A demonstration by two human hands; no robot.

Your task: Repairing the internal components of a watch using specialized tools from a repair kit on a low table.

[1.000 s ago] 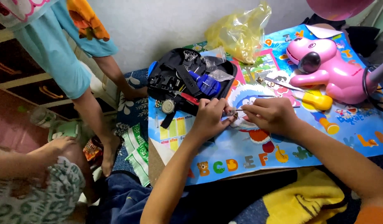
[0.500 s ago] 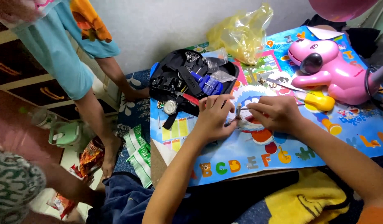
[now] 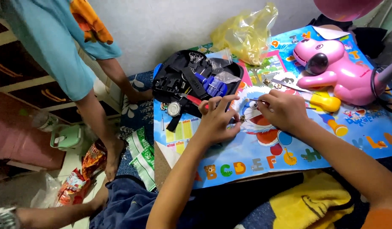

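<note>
The left hand (image 3: 219, 121) rests on the colourful alphabet mat (image 3: 251, 163) with its fingers bent inward, pinching something very small near the mat's cartoon figure; the piece itself is too small to make out. The right hand (image 3: 285, 110) sits just beside it, fingers closed narrowly around a thin metal tool (image 3: 254, 100) whose tip points toward the left fingertips. The two hands almost touch above the middle of the mat. Just beyond the left hand lies an open black tool case (image 3: 191, 78) holding blue and black tools and small clear bags, with a round watch face on a dark strap (image 3: 174, 109) at its near edge. To the right of the right hand lies a yellow-handled screwdriver (image 3: 325, 101), touching or nearly touching a pink dog-shaped toy (image 3: 336, 70) standing at the far side of the mat. A crumpled yellow plastic bag (image 3: 247, 32) rests against the wall behind the case. A yellow cloth (image 3: 310, 203) lies at the mat's near edge. To the left, another person in a light blue garment (image 3: 47, 46) stands barefoot on the floor among snack wrappers (image 3: 83, 169) and a pale green container (image 3: 68, 135).
</note>
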